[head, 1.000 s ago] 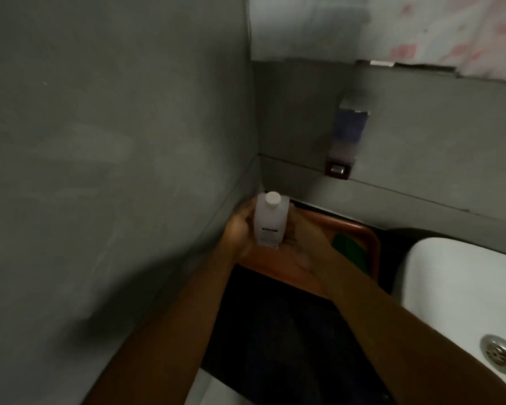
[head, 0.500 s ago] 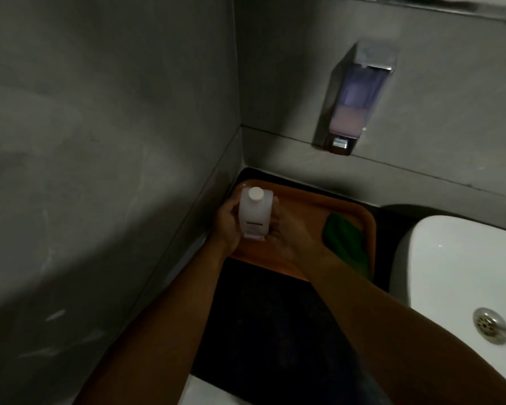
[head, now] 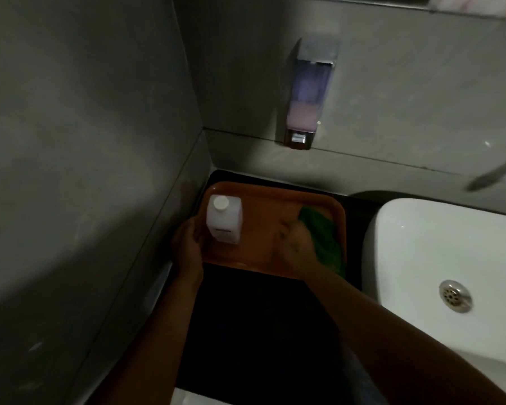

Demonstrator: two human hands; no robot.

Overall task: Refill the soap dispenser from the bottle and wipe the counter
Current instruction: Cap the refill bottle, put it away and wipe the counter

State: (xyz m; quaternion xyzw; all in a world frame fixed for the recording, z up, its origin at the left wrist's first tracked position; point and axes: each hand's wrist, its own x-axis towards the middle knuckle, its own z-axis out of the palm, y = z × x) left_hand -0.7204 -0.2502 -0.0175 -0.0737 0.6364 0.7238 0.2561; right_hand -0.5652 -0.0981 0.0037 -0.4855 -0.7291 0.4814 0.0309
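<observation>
A white soap bottle [head: 224,226] with a white cap stands upright at the left end of an orange tray [head: 263,197] on the dark counter [head: 260,331]. My left hand [head: 187,244] is just left of the bottle, fingers curled and slightly off its side. My right hand [head: 295,247], blurred by motion, lies on the tray against the left edge of a crumpled green cloth [head: 324,238]; its grip cannot be made out. The wall-mounted soap dispenser [head: 308,92] hangs above the tray, clear, with pinkish soap in its lower part.
A white sink basin [head: 435,258] with a metal drain [head: 455,295] sits right of the tray. A blurred metal faucet spout [head: 497,173] juts in at the far right. Grey walls meet in a corner behind and left of the tray.
The bottle, held in both hands before, now stands on the tray. My left hand has come off it and my right hand has moved right to the green cloth.
</observation>
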